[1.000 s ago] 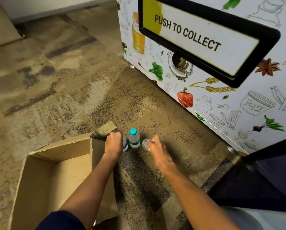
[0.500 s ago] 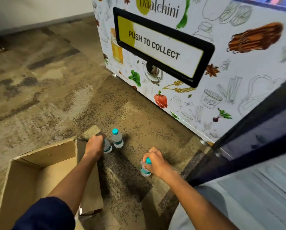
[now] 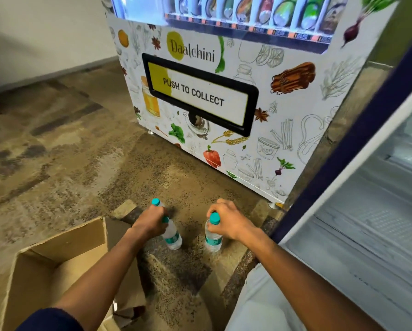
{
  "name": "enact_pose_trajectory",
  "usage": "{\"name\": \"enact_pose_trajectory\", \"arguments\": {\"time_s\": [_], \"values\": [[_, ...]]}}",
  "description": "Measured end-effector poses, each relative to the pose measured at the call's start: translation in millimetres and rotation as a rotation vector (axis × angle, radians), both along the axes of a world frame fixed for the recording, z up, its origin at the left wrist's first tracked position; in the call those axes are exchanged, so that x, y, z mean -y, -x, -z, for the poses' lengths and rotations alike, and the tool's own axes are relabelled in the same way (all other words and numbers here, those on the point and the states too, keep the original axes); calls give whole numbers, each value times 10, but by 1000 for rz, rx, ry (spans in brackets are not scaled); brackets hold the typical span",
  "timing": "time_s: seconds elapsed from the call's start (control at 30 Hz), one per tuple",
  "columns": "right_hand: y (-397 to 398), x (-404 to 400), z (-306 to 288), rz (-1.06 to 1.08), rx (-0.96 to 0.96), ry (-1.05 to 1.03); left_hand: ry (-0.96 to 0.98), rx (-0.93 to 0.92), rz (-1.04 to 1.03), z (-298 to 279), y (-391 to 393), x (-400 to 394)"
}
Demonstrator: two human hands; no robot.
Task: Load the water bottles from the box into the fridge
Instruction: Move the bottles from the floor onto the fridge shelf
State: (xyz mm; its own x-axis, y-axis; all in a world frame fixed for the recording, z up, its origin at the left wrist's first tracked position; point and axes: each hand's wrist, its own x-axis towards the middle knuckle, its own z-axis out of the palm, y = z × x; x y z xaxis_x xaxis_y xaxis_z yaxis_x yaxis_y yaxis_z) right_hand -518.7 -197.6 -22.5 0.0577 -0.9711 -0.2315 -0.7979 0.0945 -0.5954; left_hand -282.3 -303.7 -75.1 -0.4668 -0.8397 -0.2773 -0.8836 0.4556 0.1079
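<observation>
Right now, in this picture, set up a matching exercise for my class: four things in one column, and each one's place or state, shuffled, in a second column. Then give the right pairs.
Column one:
1. cardboard box
2. left hand
3. right hand
4. fridge door

Column two:
A. grips one bottle near its teal cap
B. swung open, at the right of the view
C. on the carpet at lower left, flaps open
D. holds two bottles at their necks

Pairs: 1-C, 2-D, 3-A, 4-B
</observation>
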Motion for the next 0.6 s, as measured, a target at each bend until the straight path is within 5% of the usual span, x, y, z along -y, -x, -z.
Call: {"name": "enact_pose_trajectory", "arguments": {"time_s": [0.2, 0.6], "values": [[230, -218, -432, -102, -111, 100, 39, -143, 285, -540, 363, -132], [744, -878, -1377, -192, -281, 175, 47, -82, 624, -1767, 1010, -692]]}}
